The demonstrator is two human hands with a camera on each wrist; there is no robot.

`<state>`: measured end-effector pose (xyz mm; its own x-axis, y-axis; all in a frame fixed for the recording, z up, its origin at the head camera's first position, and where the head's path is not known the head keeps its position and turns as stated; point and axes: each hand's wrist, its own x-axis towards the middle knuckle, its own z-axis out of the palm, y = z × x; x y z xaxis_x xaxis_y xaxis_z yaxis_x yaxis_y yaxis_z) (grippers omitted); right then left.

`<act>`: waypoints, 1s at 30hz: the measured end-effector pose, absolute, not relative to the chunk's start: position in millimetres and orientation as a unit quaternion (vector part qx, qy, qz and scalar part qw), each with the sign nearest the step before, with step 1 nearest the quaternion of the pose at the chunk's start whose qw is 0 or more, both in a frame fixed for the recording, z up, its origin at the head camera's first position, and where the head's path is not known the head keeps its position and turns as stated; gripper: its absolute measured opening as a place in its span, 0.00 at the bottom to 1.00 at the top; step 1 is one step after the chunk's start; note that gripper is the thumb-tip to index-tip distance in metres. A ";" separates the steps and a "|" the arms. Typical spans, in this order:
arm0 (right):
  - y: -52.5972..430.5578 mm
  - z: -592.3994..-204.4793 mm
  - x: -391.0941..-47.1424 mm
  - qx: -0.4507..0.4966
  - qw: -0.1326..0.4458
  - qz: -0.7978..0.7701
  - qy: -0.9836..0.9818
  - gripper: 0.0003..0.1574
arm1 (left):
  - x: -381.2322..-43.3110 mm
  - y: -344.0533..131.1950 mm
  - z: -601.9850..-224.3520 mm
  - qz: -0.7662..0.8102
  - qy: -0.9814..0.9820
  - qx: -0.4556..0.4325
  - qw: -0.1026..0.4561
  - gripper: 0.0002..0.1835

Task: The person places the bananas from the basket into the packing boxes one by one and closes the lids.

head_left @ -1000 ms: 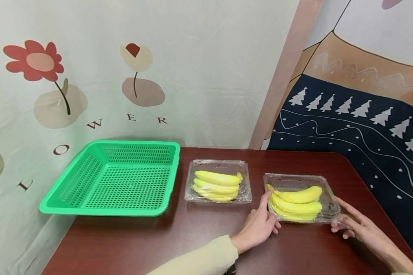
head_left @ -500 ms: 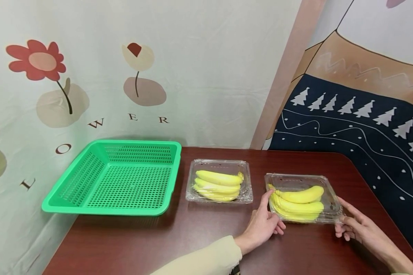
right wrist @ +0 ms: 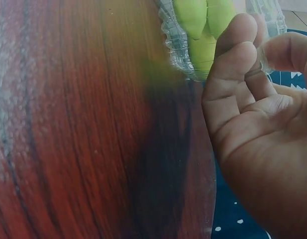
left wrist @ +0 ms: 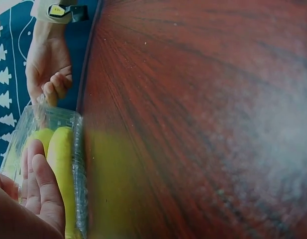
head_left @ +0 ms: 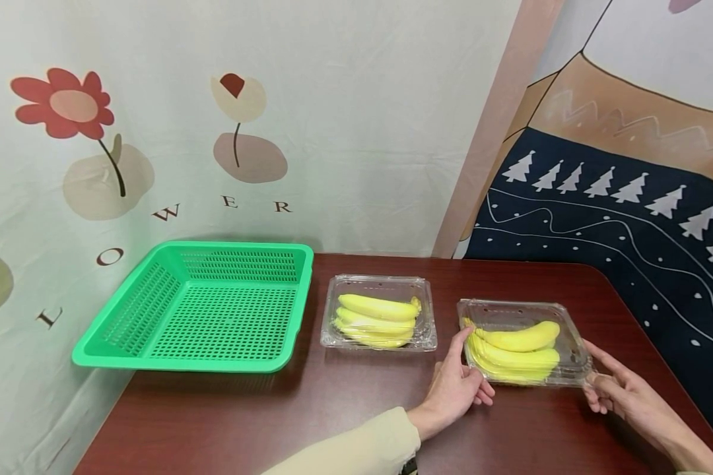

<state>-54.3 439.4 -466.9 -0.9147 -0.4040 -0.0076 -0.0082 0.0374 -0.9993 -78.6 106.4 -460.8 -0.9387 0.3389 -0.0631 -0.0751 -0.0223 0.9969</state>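
Note:
A clear plastic clamshell box (head_left: 508, 310) holds several yellow bananas (head_left: 513, 358) at the right of the table. My left hand (head_left: 451, 389) rests at its left end, the index finger stretched along the edge. In the left wrist view the other fingers of the left hand (left wrist: 41, 191) lie fairly straight beside the box. My right hand (head_left: 636, 399) pinches the right edge of the box between thumb and fingers. The right wrist view shows the right hand's (right wrist: 262, 109) thumb and fingertip meeting at the plastic corner; the remaining fingers are curled in.
Left of that box stands a second clear box (head_left: 428, 330) with bananas (head_left: 375, 320). A green perforated basket (head_left: 297, 307) sits at the table's left, partly over its edge. The dark red tabletop (head_left: 333, 402) meets printed cloth (head_left: 356, 132) behind.
The head view has shifted very slightly. Fingers of my right hand have moved a little at the right edge of the box; my left hand stays at its left end.

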 end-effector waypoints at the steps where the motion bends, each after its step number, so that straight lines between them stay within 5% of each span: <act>1: 439.5 -466.8 -54.5 -0.150 0.145 -0.680 0.703 0.41 | -78.5 106.4 -460.7 0.708 0.684 0.097 0.146 0.42; 30: 439.9 -464.6 -52.9 -0.123 0.116 -0.625 0.762 0.39 | -77.2 105.3 -459.5 0.659 0.733 0.111 0.126 0.40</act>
<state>-52.9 439.9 -464.6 -0.9426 -0.3331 -0.0225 -0.0431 0.1885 -0.9811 -77.2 105.3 -459.5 -0.9435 0.3292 -0.0386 -0.0038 0.1056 0.9944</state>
